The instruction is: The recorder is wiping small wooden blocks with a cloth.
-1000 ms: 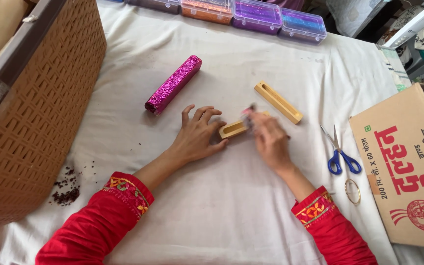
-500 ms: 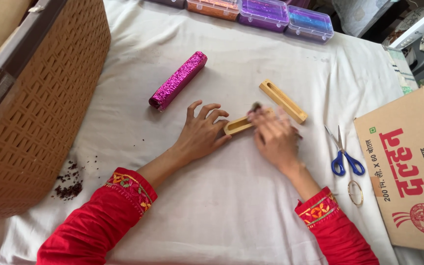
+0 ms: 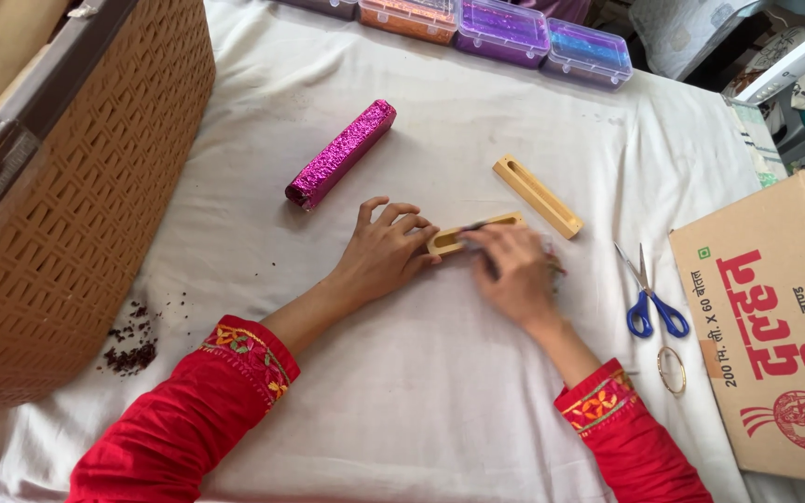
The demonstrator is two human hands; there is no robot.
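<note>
We see 2 bare hands at work over a white cloth (image 3: pixel 421 391) that covers the surface; red sleeves with embroidered cuffs run down to the bottom edge. The left hand (image 3: pixel 386 253) lies flat with its fingers spread and only lightly curled, fingertips pressing on the near end of a small slotted wooden block (image 3: pixel 454 237), which sits on the cloth at the centre. The right hand (image 3: pixel 514 278) is curled over the other end of that block, its fingers pinched on something thin and dark that points into the slot; the view is blurred there, so we cannot tell what that thing is.

A second, longer wooden block (image 3: pixel 538 196) with a slot at 1 end lies just beyond the right hand, slanted, apart from the first. To the left of the hands, farther back, lies a long bar wrapped in glittery magenta foil (image 3: pixel 341 155). Blue-handled scissors (image 3: pixel 649 300) rest to the right, near a thin ring (image 3: pixel 672 370) and beside a cardboard carton (image 3: pixel 775 326) with red print. A brown woven basket (image 3: pixel 76 205) fills the left side, with dark crumbs (image 3: pixel 132 345) scattered at its foot. Along the far edge stand clear plastic boxes (image 3: pixel 503 26) with orange, purple and blue contents.
</note>
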